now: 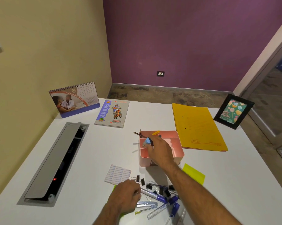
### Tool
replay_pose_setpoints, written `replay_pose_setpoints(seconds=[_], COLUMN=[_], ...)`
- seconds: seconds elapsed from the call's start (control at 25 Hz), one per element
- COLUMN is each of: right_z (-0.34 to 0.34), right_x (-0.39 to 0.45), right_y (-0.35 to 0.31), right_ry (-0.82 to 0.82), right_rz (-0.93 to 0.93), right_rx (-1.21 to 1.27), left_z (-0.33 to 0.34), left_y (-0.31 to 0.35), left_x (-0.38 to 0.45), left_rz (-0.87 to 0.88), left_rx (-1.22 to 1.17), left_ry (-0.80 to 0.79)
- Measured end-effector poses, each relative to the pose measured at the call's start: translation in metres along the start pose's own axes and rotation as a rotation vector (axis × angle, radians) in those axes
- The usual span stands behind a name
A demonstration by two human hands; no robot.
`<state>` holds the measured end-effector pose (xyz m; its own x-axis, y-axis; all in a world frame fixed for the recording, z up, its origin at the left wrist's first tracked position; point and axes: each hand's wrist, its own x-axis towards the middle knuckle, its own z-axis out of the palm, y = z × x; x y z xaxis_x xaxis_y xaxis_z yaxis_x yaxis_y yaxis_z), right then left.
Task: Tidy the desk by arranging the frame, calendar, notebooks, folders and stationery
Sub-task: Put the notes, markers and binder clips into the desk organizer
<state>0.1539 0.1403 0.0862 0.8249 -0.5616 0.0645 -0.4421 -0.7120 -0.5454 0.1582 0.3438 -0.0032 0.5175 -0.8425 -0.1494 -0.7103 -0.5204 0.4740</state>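
The right hand hangs over a pink plastic organiser, a squat box split into square compartments, and its fingers pinch a few pens in a bundle: a dark pencil-like tip juts out up and left, and a pale blue cap shows at the knuckles. The bundle sits above the organiser's left compartments; whether it touches the box cannot be told. A yellow pen pokes from the organiser's far edge.

Nearer the body, the left hand rests knuckles-up on the white desk, fingers curled together on the heap of stationery; what it grips is hidden. Beside it lie blue-capped clear markers, black metal binder clips, a patterned paper pad and, right of the arm, a lime sticky-note block.

At the far edge stand a spiral-bound calendar on the left and a black frame with a green card on the right. Between them lie a glossy notebook with a motorbike cover and a flat yellow folder, just beside the organiser. A grey metal cable hatch is set into the desk at left.
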Motion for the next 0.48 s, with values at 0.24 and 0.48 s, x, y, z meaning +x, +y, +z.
replay_pose_setpoints(seconds=[0.24,0.48], right_z=[0.009,0.016], right_x=[0.013,0.015], right_y=[-0.007,0.004], right_ry=[-0.102,-0.166], right_rz=[0.032,0.081], right_rx=[-0.157,-0.155], left_z=[-0.001,-0.004], left_y=[-0.001,0.008], left_x=[0.000,0.001], left_rz=[0.114,0.189], left_rx=[0.076,0.227], left_ry=[-0.166,-0.234])
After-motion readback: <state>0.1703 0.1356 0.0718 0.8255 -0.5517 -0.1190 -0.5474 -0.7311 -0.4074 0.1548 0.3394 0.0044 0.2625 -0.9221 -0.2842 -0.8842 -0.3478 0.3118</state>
